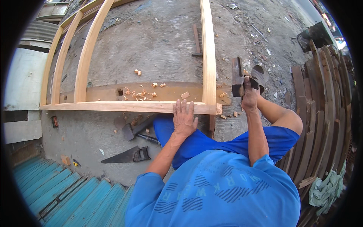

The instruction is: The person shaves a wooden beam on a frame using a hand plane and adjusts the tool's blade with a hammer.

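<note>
On the bottom rail of the wooden frame [128,107], near its right-hand corner, your left hand [184,120] lies flat with the fingers spread and pressed against the top face of the wood; it grips nothing. Your right hand [249,96] is raised just beyond the corner of the frame, with the fingers wrapped tightly around the handle of a hammer [237,77], whose dark head stands above the fist. The frame lies flat on the concrete ground [159,41], with its bottom rail running left to right in front of you and three uprights joining it: two close together at the left and one at the right, meeting the rail beside your left hand. Under the frame, a darker plank [102,92] lies parallel to the rail, with a square hole cut in it and wood shavings [141,94] scattered along it. Between the rail and your knees, a second hammer [132,130] rests on the ground, and a hand saw [126,155] lies just nearer to you, blade pointing left. A stack of dark curved boards [321,113] stands at your right, well apart from the frame. Blue corrugated sheeting [56,193] covers the lower left area. Your blue shirt [215,193] fills the lower edge of the view.
</note>
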A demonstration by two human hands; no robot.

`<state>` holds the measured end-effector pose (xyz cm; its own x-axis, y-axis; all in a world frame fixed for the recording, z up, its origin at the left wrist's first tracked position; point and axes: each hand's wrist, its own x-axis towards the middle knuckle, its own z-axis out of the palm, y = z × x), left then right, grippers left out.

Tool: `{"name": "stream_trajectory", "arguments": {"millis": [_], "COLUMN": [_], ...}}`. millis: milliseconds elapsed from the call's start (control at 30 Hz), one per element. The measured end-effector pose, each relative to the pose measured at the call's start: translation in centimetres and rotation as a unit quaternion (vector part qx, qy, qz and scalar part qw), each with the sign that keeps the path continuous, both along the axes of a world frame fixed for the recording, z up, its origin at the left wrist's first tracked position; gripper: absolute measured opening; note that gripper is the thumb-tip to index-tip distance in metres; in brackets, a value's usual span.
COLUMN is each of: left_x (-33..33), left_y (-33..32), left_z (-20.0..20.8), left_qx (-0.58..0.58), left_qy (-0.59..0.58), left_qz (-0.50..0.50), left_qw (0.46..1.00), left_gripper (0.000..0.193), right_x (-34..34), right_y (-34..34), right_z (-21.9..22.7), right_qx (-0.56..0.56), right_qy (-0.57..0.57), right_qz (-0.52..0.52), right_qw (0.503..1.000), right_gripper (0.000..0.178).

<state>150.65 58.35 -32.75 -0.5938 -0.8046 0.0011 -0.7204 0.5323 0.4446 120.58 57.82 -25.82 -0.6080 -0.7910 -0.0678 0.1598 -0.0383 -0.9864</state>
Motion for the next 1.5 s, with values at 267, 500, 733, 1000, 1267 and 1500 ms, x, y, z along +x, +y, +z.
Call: {"name": "stream_trajectory", "arguments": {"millis": [267, 500, 733, 1000, 1267, 1500], "left_x": [-6.6, -0.2, -9.4, 6.7, 27.4, 19.5], "left_y": [4.1, -1.9, -4.4, -12.8, -1.7, 7.9], "left_z": [-0.5, 2.6, 2.9, 0.4, -2.1, -6.9], "left_qx": [0.063, 0.191, -0.028, -0.094, -0.076, 0.052], "left_qy": [0.235, 0.422, 0.076, 0.045, 0.083, -0.043], "left_qz": [-0.158, 0.375, 0.268, 0.427, 0.683, 0.478], "left_qw": [0.957, 0.803, 0.96, 0.898, 0.721, 0.876], "left_gripper": [0.058, 0.031, 0.05, 0.052, 0.056, 0.075], "right_x": [-1.3, -0.6, 1.5, 17.9, 20.4, 15.1], "right_y": [-3.8, -6.5, -1.0, -11.1, -11.4, -8.9], "right_z": [0.5, 2.3, -2.0, -2.6, -1.9, -6.1], "right_qx": [0.094, 0.15, 0.014, -0.008, 0.045, 0.113], "right_qy": [0.174, 0.548, 0.528, 0.536, 0.251, 0.203], "right_qz": [0.128, 0.398, 0.595, 0.592, 0.508, 0.374], "right_qw": [0.972, 0.72, 0.606, 0.602, 0.823, 0.898], "right_gripper": [0.062, 0.108, 0.105, 0.089, 0.06, 0.049]}}
